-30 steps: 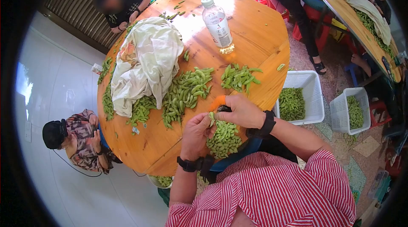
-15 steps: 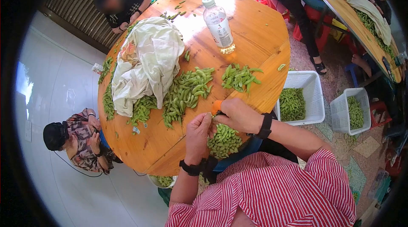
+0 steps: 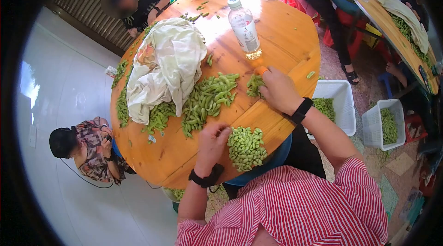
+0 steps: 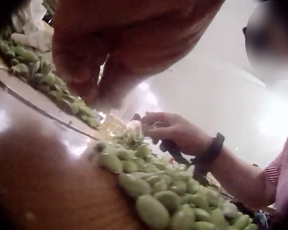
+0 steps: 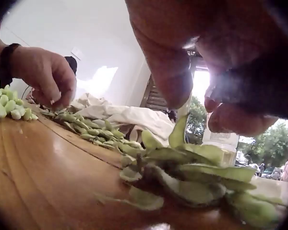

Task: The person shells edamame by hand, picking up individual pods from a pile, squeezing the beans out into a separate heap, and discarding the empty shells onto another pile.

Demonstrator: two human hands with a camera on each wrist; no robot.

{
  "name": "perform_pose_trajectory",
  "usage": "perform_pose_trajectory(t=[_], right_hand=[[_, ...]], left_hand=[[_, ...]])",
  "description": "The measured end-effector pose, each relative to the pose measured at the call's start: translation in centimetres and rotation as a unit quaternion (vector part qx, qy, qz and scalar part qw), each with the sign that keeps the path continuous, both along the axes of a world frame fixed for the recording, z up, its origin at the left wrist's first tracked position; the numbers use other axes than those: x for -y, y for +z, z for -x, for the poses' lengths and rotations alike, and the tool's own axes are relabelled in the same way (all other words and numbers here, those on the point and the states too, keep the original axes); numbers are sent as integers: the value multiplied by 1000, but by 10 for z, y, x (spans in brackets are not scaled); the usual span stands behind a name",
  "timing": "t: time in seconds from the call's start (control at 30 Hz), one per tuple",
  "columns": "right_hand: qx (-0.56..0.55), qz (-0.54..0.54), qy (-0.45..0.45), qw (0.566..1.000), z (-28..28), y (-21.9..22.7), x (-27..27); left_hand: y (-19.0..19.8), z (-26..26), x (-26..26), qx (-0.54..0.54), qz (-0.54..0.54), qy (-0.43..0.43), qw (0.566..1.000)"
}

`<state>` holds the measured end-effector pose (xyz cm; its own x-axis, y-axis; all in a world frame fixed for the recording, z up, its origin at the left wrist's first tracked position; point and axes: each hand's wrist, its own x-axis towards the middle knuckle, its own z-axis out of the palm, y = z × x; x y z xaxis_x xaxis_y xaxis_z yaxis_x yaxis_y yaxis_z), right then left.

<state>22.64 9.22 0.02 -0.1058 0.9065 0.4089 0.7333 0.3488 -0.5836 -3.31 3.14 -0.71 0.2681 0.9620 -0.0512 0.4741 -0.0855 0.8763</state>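
Observation:
My right hand (image 3: 281, 90) is over a small pile of green bean pods (image 3: 253, 87). In the right wrist view its thumb and fingers (image 5: 175, 88) are parted just above flat, split-looking pods (image 5: 192, 184), one of which points up toward them. An orange band (image 3: 261, 70) shows on this hand. My left hand (image 3: 212, 144) hovers beside a heap of shelled green beans (image 3: 246, 149) at the near table edge, its fingers loosely bent with nothing visible between them. Those plump beans (image 4: 153, 211) lie below it in the left wrist view.
A larger pod pile (image 3: 210, 100) lies beside a crumpled white cloth (image 3: 166, 66) on the round wooden table (image 3: 290, 38). A clear bottle (image 3: 244, 31) stands beyond my right hand. White baskets (image 3: 344, 107) of pods sit on the floor at right. Two people are at the table's left side.
My hands were together over the shelled beans and have parted. The right has moved forward to the small pod pile; the left stays near the heap, its fingers loosened.

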Motion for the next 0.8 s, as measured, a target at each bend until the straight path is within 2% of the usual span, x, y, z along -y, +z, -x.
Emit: perform_pose_trajectory(t=[0.07,0.1,0.2,0.3,0.37,0.53,0.6,0.63,0.67,0.7,0.73,0.8], right_hand=[[33,46,-40,998,-3,11,3],[33,46,-40,998,-2,11,4],[15,-3,-53,998,4,5,13],[-26,-19,-6,999,10,-7,21],[-39,42,71,996,15,-7,30],[-65,37,139,988,36,-23,41],[-84,35,151,984,44,-20,44],[-99,79,141,982,48,-15,47],[-114,124,130,977,50,-12,50],[-113,125,128,977,53,-15,52],[-123,115,135,976,55,-20,52],[-132,105,143,975,58,-27,51]], left_hand=[[4,4,-18,-136,-165,59,975],[5,5,-25,-136,-166,59,975],[4,10,-41,-285,-222,40,932],[5,10,-44,-319,-223,27,921],[2,11,-44,-330,-238,23,913],[0,10,-35,-380,-269,25,885],[8,6,-26,-201,-127,62,969],[10,3,-22,-201,-127,59,970],[11,-1,-17,-99,-51,74,991],[11,-5,-12,5,25,88,996],[11,-8,-8,6,26,86,996],[11,-14,1,78,43,64,994]])
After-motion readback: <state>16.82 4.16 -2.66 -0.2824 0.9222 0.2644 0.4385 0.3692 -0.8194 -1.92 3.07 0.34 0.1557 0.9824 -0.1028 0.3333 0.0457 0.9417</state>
